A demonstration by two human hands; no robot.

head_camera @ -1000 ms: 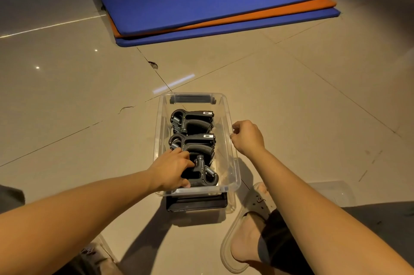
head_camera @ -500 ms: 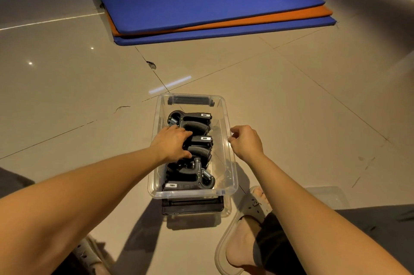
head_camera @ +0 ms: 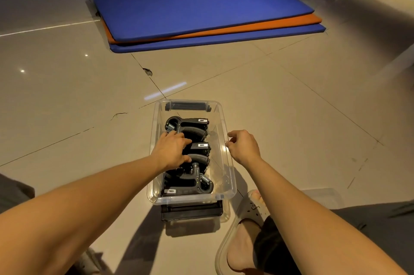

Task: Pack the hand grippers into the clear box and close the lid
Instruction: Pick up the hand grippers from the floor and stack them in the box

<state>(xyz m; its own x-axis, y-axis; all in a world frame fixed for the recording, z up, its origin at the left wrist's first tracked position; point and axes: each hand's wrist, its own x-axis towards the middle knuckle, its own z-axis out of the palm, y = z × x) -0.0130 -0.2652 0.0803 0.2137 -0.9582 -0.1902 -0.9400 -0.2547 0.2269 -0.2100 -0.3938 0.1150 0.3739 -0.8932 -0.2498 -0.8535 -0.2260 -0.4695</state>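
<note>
The clear box (head_camera: 230, 187) stands on the floor in front of me with three black hand grippers lying in a row inside. The far gripper (head_camera: 192, 127) and the near gripper (head_camera: 190, 183) lie free. My left hand (head_camera: 172, 151) reaches into the box and grips the left part of the middle gripper (head_camera: 201, 151), thumb on its handle. My right hand (head_camera: 243, 147) has its curled fingers on the box's right rim. The clear lid (head_camera: 322, 196) lies on the floor to the right, partly hidden by my right arm.
Black latches sit at the box's near end (head_camera: 192, 209) and far end (head_camera: 188, 106). My foot in a beige sandal (head_camera: 242, 236) is beside the box at the lower right. Blue and orange mats (head_camera: 201, 12) lie stacked farther back on the tiled floor.
My left hand has moved from the near gripper up to the middle one. My right hand has stayed at the box's right rim.
</note>
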